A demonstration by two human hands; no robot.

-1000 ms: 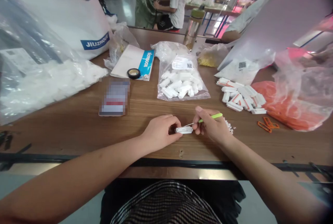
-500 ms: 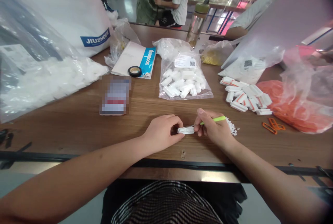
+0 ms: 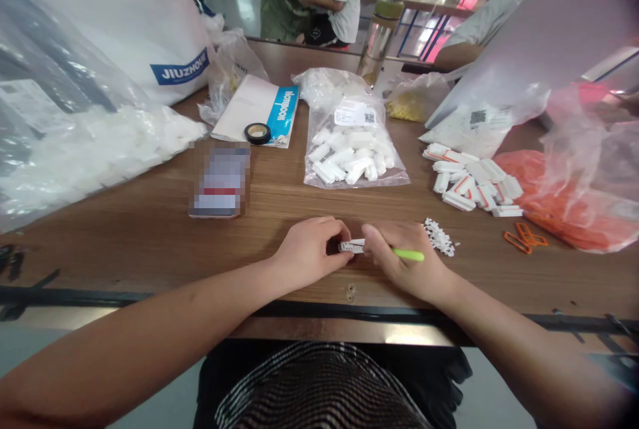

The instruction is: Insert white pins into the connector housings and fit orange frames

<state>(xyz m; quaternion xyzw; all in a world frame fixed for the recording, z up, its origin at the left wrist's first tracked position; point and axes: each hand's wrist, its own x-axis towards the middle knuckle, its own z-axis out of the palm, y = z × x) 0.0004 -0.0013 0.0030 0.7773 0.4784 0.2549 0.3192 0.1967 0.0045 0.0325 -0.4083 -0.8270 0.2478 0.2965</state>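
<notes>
My left hand point(image 3: 314, 247) is closed, thumb and fingers pinching the left end of a small white plastic housing point(image 3: 353, 246) with a row of small marks along its face. From the other side my right hand point(image 3: 407, 257) bends over the housing's right end, partly covering it. It grips a thin tool with a lime-green handle point(image 3: 409, 255); the tip is hidden behind the fingers. Just beyond the right hand lies a small heap of tiny white parts point(image 3: 440, 237).
Behind are a clear bag of white pieces point(image 3: 354, 149) and a pile of white pieces, some orange-edged point(image 3: 474, 179). Orange frames point(image 3: 525, 238) and an orange-filled bag point(image 3: 564, 203) lie right. A phone point(image 3: 221, 179), notebook point(image 3: 244, 110), tape roll point(image 3: 257, 133) and large bag point(image 3: 90, 163) stand left.
My right hand has turned over and shifted slightly left, so the green handle now points lower and the tool's tip is covered. The left hand keeps its hold on the housing.
</notes>
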